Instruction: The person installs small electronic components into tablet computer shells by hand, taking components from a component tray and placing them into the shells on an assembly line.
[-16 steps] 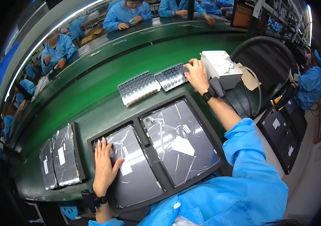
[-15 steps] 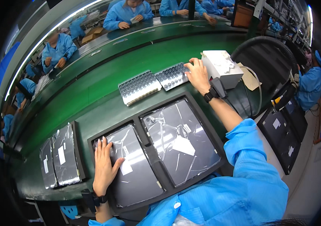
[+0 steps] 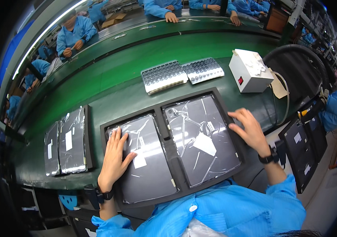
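Clock directions are taken from the centre of the tray [image 3: 172, 152], with 12 o'clock at the top of the view. The black tray lies at the near edge of the bench [image 3: 117, 103] and has two bays. The left panel [image 3: 148, 179] and the right panel [image 3: 190, 164], both film-wrapped and labelled, each occupy one bay.

The left hand [image 3: 115, 164] rests on the left panel toward its 10 o'clock corner: four fingers close together, thumb spread toward the label. The right hand [image 3: 251, 132] is at 2 o'clock, beside the tray's rim, with thumb and forefinger apart and gripping nothing; contact with the rim cannot be determined.

Surrounding items:
- 9 o'clock: a stack [image 3: 73, 138] of wrapped panels.
- 12 to 1 o'clock: two bubble packs [image 3: 164, 77], side by side.
- Between 1 and 2 o'clock: a white box [image 3: 247, 75] with a red switch.
- 2 o'clock: a ribbed hose [image 3: 321, 65].
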Action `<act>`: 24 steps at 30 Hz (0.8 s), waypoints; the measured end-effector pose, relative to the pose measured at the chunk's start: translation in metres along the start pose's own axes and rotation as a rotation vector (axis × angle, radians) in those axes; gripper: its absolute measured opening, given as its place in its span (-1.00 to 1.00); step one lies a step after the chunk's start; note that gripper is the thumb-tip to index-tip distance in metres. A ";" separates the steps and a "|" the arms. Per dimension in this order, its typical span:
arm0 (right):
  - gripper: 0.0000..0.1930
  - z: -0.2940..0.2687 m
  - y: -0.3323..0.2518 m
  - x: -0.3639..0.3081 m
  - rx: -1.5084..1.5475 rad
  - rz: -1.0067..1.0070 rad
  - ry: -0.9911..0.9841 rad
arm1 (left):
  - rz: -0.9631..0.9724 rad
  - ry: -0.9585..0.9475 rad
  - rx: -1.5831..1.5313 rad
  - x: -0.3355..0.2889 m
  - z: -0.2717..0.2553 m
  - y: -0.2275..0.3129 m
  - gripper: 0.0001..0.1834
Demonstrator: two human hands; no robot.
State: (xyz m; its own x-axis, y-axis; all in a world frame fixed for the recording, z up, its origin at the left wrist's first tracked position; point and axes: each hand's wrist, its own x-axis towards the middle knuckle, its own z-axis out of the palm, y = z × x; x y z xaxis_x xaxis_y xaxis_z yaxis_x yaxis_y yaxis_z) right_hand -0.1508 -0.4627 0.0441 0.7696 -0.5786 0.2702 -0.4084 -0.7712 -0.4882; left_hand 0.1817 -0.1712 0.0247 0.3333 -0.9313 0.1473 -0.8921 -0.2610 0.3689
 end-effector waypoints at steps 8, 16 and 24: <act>-0.43 0.026 -0.024 -0.044 0.009 0.116 0.073 | 0.275 -0.045 0.178 0.049 -0.008 0.069 -0.39; -0.50 0.026 -0.025 -0.047 0.056 0.166 0.091 | 0.265 -0.002 0.346 0.089 0.050 0.093 -0.30; -0.50 0.028 -0.019 -0.043 0.059 0.186 0.086 | 0.182 -0.028 0.300 0.104 0.053 0.089 -0.19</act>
State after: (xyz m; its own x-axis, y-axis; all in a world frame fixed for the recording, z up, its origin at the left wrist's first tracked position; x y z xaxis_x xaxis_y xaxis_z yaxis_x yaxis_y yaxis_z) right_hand -0.1630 -0.4157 0.0185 0.6380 -0.7320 0.2392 -0.5080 -0.6335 -0.5837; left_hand 0.1209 -0.3043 0.0236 0.1559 -0.9749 0.1587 -0.9874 -0.1494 0.0521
